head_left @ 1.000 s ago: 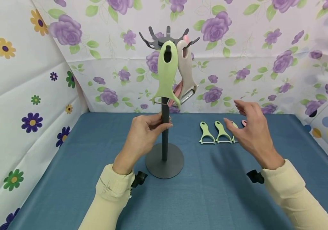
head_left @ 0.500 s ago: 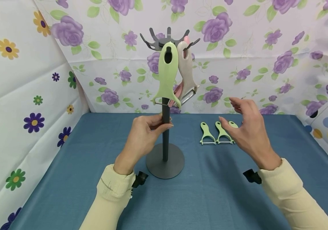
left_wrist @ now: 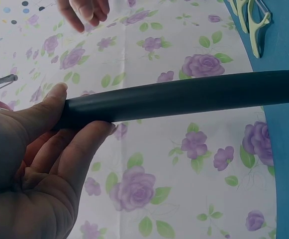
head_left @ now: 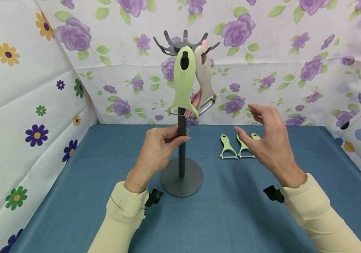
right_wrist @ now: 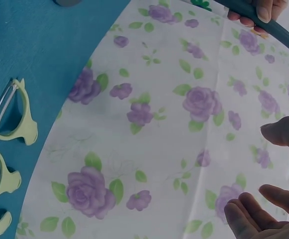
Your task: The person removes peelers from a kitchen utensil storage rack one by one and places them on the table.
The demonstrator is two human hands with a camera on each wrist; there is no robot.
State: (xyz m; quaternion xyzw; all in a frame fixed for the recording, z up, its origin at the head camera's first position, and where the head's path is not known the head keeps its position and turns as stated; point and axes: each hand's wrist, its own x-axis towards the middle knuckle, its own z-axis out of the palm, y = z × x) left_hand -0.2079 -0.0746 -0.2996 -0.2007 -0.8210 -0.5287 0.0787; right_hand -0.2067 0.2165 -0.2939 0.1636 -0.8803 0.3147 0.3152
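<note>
My left hand grips the dark pole of a grey hook stand between thumb and fingers; the left wrist view shows the thumb and fingers around the pole. From the stand's hooks hang a green peeler in front, a beige peeler beside it, and a pink peeler mostly hidden behind them. To the right, my right hand hovers above the table with fingers apart and nothing between them. It partly covers a row of green peelers lying on the cloth.
Blue cloth covers the table. A floral sheet hangs behind it, and another patterned sheet borders the left. Several unused hooks stick out from the stand's top.
My right hand has drifted left and slightly up, covering more of the green peelers. A pink peeler visible beside it earlier is now hidden. The left hand stays on the pole.
</note>
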